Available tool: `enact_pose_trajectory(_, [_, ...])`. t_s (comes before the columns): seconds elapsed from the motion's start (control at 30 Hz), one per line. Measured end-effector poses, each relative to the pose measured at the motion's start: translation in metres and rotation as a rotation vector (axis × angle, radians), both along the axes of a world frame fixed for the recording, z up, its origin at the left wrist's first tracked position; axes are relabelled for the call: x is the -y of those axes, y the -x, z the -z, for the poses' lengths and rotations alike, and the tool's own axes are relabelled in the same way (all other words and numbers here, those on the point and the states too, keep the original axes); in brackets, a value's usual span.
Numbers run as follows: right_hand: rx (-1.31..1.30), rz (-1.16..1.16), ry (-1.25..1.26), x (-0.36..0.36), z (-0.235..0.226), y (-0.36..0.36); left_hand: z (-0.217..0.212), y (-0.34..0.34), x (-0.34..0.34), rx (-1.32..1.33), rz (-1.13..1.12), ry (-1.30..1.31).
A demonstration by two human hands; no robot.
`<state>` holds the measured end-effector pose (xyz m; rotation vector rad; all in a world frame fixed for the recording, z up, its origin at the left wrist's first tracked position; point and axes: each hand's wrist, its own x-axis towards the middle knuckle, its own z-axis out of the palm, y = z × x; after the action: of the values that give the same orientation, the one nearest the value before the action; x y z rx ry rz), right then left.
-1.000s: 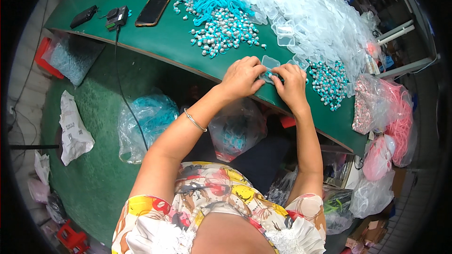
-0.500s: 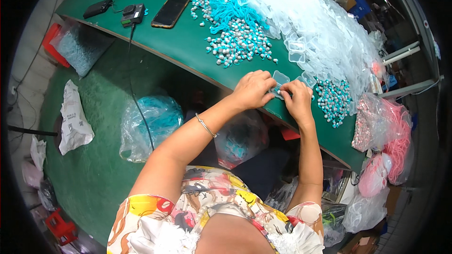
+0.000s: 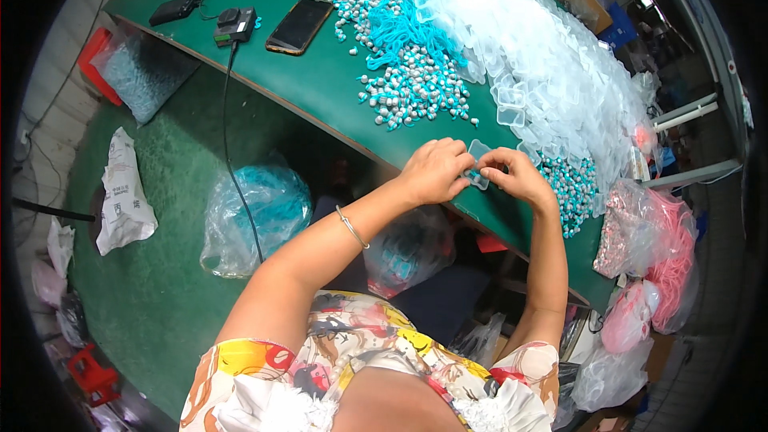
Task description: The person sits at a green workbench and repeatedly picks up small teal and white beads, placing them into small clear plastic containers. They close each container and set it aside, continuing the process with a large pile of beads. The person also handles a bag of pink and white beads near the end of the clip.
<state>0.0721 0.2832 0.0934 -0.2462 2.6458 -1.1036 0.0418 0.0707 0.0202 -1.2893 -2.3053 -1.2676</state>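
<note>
Grip of the left hand (image 3: 438, 170): thumb and fingers narrowed on the left side of a small clear plastic box (image 3: 482, 182), seemingly to steady it, at the near edge of a green tabletop (image 3: 344, 108). Its lid (image 3: 479, 150) stands open on the far side, which leaves the inside reachable. Over the box, the right hand (image 3: 516, 176) has its fingertips drawn together; from where I stand, I cannot tell whether that grip holds anything. Silvery beads with turquoise cord form a left pile (image 3: 420, 96) beyond the hands and a right pile (image 3: 572, 188) beside the right hand, both probably placed for short reaches. Past them spreads a heap of clear boxes (image 3: 552, 64). Farther left lie a phone (image 3: 299, 26) and a small dark device (image 3: 235, 26), perhaps set apart to leave working room.
</note>
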Motion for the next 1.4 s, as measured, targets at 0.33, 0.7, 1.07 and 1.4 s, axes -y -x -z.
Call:
enact_pose_trajectory(0.33, [-0.586, 0.330, -0.216, 0.062, 0.026, 0.172, -0.003, 0.001, 0.001, -0.005, 0.009, 0.030])
enact_pose_trajectory(0.7, [-0.357, 0.426, -0.108, 0.049, 0.026, 0.171, 0.001, 0.000, -0.001, -0.025, -0.007, -0.020])
enact_pose_trajectory(1.07, [-0.436, 0.407, 0.107, 0.004, 0.024, 0.036, -0.005, 0.000, -0.001, -0.002, 0.024, -0.003])
enact_pose_trajectory(1.4, [-0.713, 0.228, -0.294, 0.013, 0.026, -0.045, -0.005, 0.000, -0.001, 0.027, -0.004, -0.002])
